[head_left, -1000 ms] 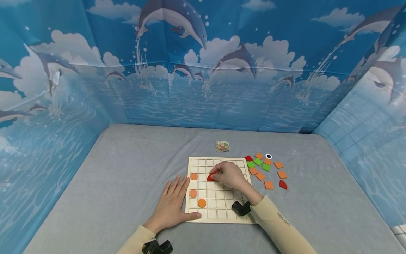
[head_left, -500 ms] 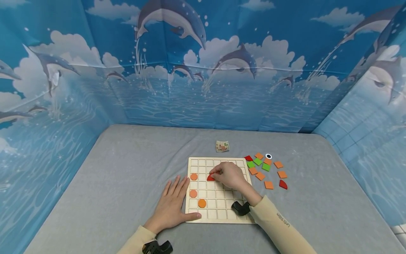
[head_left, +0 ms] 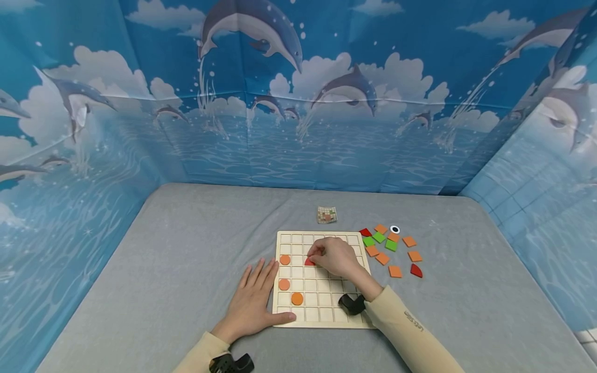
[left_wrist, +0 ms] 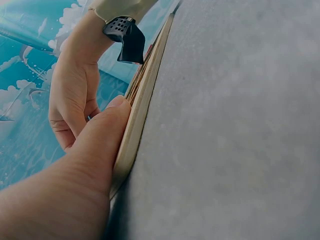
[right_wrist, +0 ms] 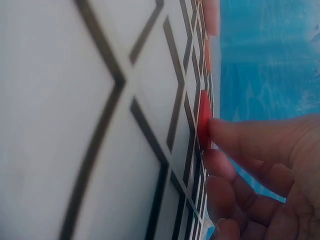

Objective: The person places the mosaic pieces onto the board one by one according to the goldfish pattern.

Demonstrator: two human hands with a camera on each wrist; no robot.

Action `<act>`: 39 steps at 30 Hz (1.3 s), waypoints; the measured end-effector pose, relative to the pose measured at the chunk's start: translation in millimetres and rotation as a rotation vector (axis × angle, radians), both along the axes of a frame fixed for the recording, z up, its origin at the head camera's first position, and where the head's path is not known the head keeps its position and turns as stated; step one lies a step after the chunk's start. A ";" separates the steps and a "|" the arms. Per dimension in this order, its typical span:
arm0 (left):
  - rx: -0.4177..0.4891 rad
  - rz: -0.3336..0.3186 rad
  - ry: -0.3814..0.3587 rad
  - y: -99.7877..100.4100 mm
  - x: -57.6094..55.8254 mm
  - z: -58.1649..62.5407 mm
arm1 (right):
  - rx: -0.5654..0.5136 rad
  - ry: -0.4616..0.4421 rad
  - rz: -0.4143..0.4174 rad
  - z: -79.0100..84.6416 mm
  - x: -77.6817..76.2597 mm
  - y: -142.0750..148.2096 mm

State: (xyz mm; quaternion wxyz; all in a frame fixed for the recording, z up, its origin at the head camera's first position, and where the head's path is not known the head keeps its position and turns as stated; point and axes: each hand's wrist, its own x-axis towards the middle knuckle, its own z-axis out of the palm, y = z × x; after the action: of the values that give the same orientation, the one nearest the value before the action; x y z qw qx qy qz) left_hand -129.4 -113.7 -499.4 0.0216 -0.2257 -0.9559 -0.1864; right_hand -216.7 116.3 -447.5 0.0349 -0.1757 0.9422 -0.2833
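Observation:
My right hand (head_left: 337,257) is over a wooden grid board (head_left: 325,314), pinching a red quarter-round tile (head_left: 309,262) at one of the upper squares. In the right wrist view the thumb touches that red tile (right_wrist: 203,120) and the fingers curl beside it. The far side of the tile is hidden by the fingertips. Flat on the cloth lies my left hand (head_left: 254,300), fingers spread along the board's left edge. Its thumb (left_wrist: 107,125) rests on the lower left corner of the frame. Three orange discs (head_left: 297,299) sit in squares on the left part of the board.
Right of the board are scattered orange squares (head_left: 395,272), green squares (head_left: 391,245), red quarter-round tiles (head_left: 416,270) and a white ring-marked disc (head_left: 395,229). Behind the board lies a small pattern card (head_left: 327,215). A dolphin-print curtain (head_left: 298,145) surrounds the grey cloth-covered table (head_left: 210,223).
My right wrist has shifted very slightly to the left, while its fingertips stay at the red tile. The left hand and the board have not visibly moved.

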 end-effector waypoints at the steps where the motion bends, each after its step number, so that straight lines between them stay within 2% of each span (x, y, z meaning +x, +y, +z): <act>1: -0.001 0.000 0.001 -0.1 0.0 0.0 | 0.002 -0.001 0.001 -0.3 -0.1 -0.2; 11: -0.001 0.004 0.004 -0.6 -0.3 0.6 | 0.002 -0.060 -0.009 1.4 5.2 3.7; 20: -0.009 0.005 0.002 0.4 -0.8 1.8 | -0.013 0.012 -0.044 4.5 25.0 18.5; 25: -0.009 0.001 0.006 0.1 -0.5 3.0 | -0.057 0.067 -0.047 6.6 31.5 37.3; 29: -0.011 0.001 0.011 -0.6 -0.1 1.9 | -0.100 0.055 -0.073 8.9 35.0 57.1; 35: -0.001 -0.007 0.021 -0.9 0.2 -0.9 | -0.040 0.076 -0.153 11.4 39.2 90.4; 39: 0.004 -0.009 0.030 -0.6 0.3 -2.7 | 0.002 0.044 -0.204 13.6 42.5 112.5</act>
State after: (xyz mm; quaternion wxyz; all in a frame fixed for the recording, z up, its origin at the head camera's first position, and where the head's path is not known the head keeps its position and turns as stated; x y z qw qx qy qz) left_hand -129.2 -114.4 -502.1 0.0356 -0.2328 -0.9541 -0.1848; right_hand -174.3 228.8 -433.8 -0.0143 -0.0850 0.9560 -0.2805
